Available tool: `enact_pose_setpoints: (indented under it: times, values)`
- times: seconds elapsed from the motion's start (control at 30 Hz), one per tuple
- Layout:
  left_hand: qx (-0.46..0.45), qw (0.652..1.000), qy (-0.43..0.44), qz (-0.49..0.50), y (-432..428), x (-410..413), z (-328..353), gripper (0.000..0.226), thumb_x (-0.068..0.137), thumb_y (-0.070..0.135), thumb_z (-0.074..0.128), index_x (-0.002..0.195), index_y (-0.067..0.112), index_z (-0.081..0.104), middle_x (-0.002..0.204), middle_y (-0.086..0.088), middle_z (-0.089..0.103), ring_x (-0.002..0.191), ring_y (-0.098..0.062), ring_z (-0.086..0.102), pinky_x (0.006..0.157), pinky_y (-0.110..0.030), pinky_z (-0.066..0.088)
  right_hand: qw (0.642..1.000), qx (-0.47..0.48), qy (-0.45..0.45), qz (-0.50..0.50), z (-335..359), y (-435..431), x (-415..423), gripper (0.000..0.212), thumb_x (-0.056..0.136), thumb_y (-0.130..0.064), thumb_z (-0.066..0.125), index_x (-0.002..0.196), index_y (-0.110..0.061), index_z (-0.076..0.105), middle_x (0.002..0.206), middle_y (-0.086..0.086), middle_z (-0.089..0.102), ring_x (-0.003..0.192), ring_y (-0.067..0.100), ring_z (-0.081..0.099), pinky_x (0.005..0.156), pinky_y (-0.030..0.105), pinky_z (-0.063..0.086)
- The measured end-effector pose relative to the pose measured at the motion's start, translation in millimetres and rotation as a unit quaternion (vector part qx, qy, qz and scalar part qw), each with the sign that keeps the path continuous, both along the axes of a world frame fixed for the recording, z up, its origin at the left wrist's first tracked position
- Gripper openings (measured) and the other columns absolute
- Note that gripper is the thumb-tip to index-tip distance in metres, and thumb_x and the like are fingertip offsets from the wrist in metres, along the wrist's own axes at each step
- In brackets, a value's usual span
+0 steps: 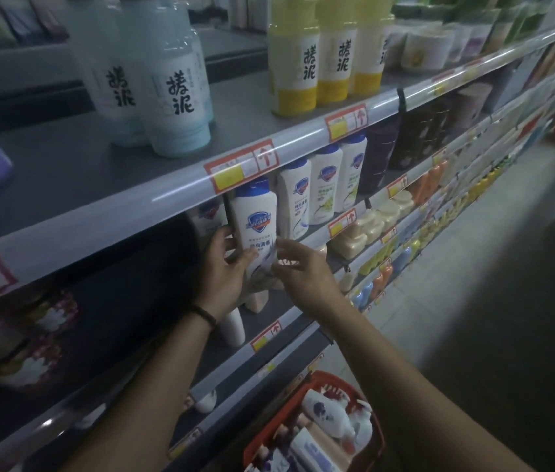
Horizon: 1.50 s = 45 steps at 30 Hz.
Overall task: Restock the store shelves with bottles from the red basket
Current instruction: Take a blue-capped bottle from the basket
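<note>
The Safeguard bottle (257,226), gripped by the left hand's (225,272) fingers (243,257) with the right hand's (301,272) fingers (288,248) spread beside it, is being shelved; squaring, then release, seems needed.

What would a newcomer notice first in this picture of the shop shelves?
First, the two hands in the centre, just under the top shelf: the left hand holds a white bottle with a blue cap, and the right hand reaches to its side. Next come the tall pale blue bottles and yellow bottles standing on that shelf, and the red basket of bottles low at the right.
</note>
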<state>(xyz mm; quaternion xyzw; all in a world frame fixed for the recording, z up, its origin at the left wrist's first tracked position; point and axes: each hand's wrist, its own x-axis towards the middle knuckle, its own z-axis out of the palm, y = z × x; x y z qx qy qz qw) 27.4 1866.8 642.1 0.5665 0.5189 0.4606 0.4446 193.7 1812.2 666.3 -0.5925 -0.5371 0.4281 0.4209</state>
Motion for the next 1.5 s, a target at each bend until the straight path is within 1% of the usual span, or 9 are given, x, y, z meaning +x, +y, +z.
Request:
enact_pose_setpoints:
  times: [0.3,0.43,0.7,0.9,1.07,1.17,1.27,1.37,1.5]
  values:
    - [0.027,0.999,-0.007,0.042,18,11,-5,0.046,0.096,0.022,0.074,0.124,0.053,0.056,0.13,0.01,0.07,0.118,-0.012,0.068,0.091,-0.037,0.061,0.999,0.003,-0.035,0.015,10,17,3,0.055,0.106,0.0,0.047,0.154,-0.027,0.052,0.116,-0.02,0.056,0.112,0.004,0.054,0.075,0.006,0.043]
    - [0.044,0.997,-0.025,0.052,22,16,-3,0.047,0.096,0.017,0.073,0.133,0.041,0.056,0.136,0.005,0.067,0.123,-0.013,0.066,0.089,-0.032,0.061,0.999,0.007,-0.033,0.006,14,24,3,0.056,0.107,-0.006,0.052,0.158,-0.028,0.048,0.135,-0.012,0.06,0.129,0.011,0.053,0.097,0.025,0.048]
    - [0.064,0.996,-0.027,0.059,33,22,3,0.051,0.097,0.013,0.071,0.132,0.044,0.052,0.141,0.002,0.064,0.128,-0.016,0.063,0.091,-0.032,0.06,0.998,0.036,-0.039,0.017,15,35,5,0.052,0.105,-0.004,0.055,0.148,-0.034,0.055,0.127,-0.017,0.057,0.114,0.004,0.056,0.095,0.03,0.05]
    - [0.06,0.996,-0.024,0.058,36,24,-3,0.059,0.099,0.015,0.068,0.124,0.064,0.047,0.144,0.003,0.061,0.132,-0.018,0.06,0.095,-0.038,0.06,0.997,0.037,-0.049,0.046,1,43,3,0.061,0.1,0.003,0.054,0.143,-0.041,0.052,0.139,-0.018,0.058,0.128,0.008,0.056,0.104,0.035,0.054]
    - [0.056,0.996,0.003,0.075,37,27,-10,0.064,0.098,0.013,0.069,0.133,0.06,0.043,0.144,0.003,0.062,0.131,-0.016,0.061,0.098,-0.041,0.059,0.997,0.03,-0.049,0.05,-8,46,3,0.066,0.1,0.005,0.053,0.148,-0.04,0.051,0.134,-0.029,0.058,0.123,-0.005,0.055,0.098,0.016,0.053]
    - [0.046,0.995,0.009,0.085,38,29,-15,0.061,0.098,0.015,0.07,0.139,0.05,0.043,0.146,0.002,0.061,0.132,-0.016,0.061,0.098,-0.041,0.06,0.997,0.035,-0.044,0.046,-14,48,2,0.071,0.097,0.002,0.055,0.15,-0.045,0.05,0.148,-0.019,0.057,0.138,0.007,0.051,0.114,0.041,0.052]
    - [0.044,0.995,0.02,0.082,36,28,-17,0.061,0.098,0.017,0.07,0.145,0.044,0.043,0.146,0.004,0.06,0.131,-0.014,0.061,0.095,-0.035,0.06,0.998,0.033,-0.036,0.05,-17,49,4,0.075,0.095,0.001,0.055,0.144,-0.055,0.05,0.143,-0.028,0.057,0.136,0.004,0.052,0.118,0.045,0.048]
    - [0.017,0.997,0.016,0.072,32,25,-21,0.064,0.094,0.015,0.074,0.145,0.04,0.045,0.144,0.001,0.061,0.131,-0.02,0.062,0.093,-0.043,0.062,0.998,0.031,-0.01,0.049,-20,49,3,0.071,0.095,-0.005,0.058,0.153,-0.045,0.047,0.152,-0.015,0.057,0.143,0.013,0.052,0.119,0.05,0.047]
    - [-0.005,0.998,0.006,0.065,16,28,-28,0.07,0.09,0.016,0.079,0.143,0.042,0.042,0.148,0.0,0.058,0.136,-0.022,0.058,0.092,-0.05,0.063,0.998,0.025,0.029,0.048,-19,46,4,0.06,0.103,-0.001,0.058,0.151,-0.036,0.05,0.138,-0.02,0.059,0.136,0.011,0.053,0.103,0.024,0.055]
